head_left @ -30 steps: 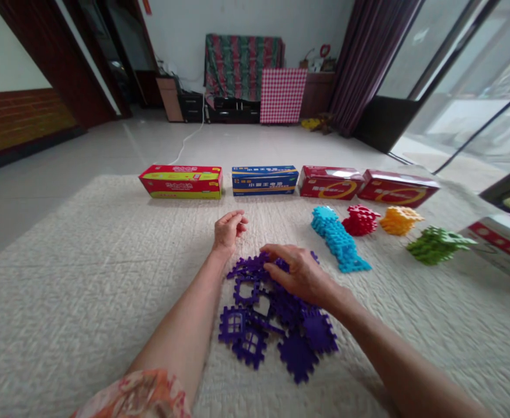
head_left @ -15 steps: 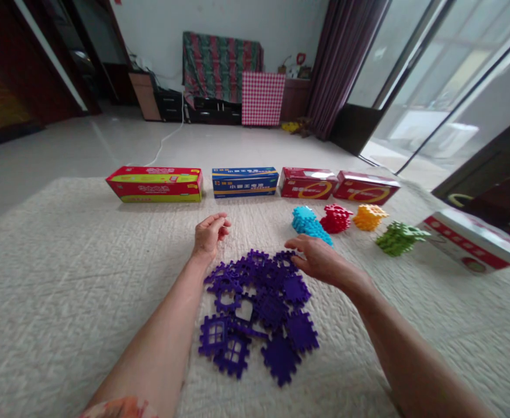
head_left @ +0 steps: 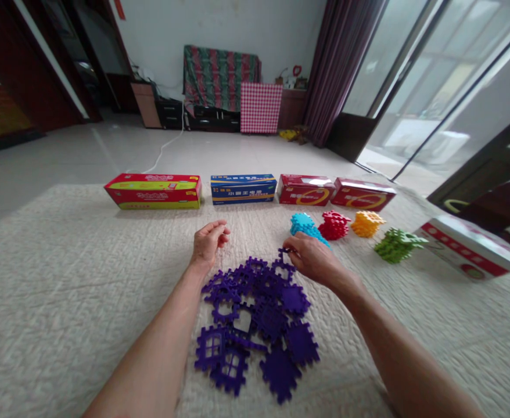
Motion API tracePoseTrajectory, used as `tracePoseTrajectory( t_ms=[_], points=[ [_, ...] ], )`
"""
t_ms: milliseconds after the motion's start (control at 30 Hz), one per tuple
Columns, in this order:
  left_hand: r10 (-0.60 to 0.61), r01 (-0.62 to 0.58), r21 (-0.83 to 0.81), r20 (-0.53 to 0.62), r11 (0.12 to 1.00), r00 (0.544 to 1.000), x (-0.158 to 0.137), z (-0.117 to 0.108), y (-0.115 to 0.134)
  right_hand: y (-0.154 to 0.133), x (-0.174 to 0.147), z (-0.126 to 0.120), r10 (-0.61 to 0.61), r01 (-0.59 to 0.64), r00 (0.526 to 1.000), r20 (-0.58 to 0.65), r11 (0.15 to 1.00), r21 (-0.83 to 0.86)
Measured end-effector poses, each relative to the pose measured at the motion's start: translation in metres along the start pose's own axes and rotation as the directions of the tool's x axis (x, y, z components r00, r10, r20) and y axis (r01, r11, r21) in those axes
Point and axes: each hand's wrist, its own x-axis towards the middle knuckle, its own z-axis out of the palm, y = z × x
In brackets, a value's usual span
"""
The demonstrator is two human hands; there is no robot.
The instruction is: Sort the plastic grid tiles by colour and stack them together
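At the far right edge of a purple pile (head_left: 272, 320) on the cream mat (head_left: 85, 261), the right hand (head_left: 312, 258) is pinching a notched purple tile (head_left: 283, 256), probably light, stiff plastic best held by its rim, while the left hand (head_left: 207, 244) is hanging half-curled nearby, any hold unclear.

Four boxes (head_left: 243, 194) stand behind the pile of tiles (head_left: 272, 320).

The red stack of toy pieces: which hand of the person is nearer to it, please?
The right. The right hand is on the near side of the red stack, slightly to its left; the left hand is much farther left, past the light-blue stack.
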Motion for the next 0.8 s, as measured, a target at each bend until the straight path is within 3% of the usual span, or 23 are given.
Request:
tracePoseTrajectory(
  t_ms=[67, 167, 433, 533, 667, 800],
  points=[
    [0.001, -0.001, 0.004, 0.004, 1.0, 1.0, 0.0, 0.0, 0.0, -0.004, 0.015, -0.005, -0.005, 0.003, 0.999, -0.042, 0.999, -0.035],
    [-0.005, 0.005, 0.015, 0.002, 1.0, 1.0, -0.001, 0.0, 0.001, -0.01, 0.043, -0.006, -0.008, 0.008, 1.0, -0.007, 0.996, -0.092],
    [-0.016, 0.016, 0.014, 0.01, 1.0, 1.0, -0.001, 0.001, 0.001, -0.005, 0.087, 0.022, 0.043, -0.039, 0.999, 0.033, 0.991, -0.124],
    [-0.011, 0.011, 0.01, 0.014, 1.0, 1.0, -0.002, 0.001, 0.002, -0.005, 0.084, 0.023, 0.043, -0.04, 0.999, 0.021, 0.992, -0.124],
    [-0.012, 0.012, 0.007, 0.015, 1.0, 1.0, -0.002, 0.001, 0.001, -0.008, 0.06, 0.004, 0.037, -0.037, 0.999, 0.002, 0.995, -0.09],
    [-0.006, 0.006, 0.003, 0.015, 1.0, 1.0, -0.001, 0.001, 0.001, -0.007, 0.028, -0.014, -0.068, 0.072, 0.965, 0.254, 0.997, -0.008]
  ],
)
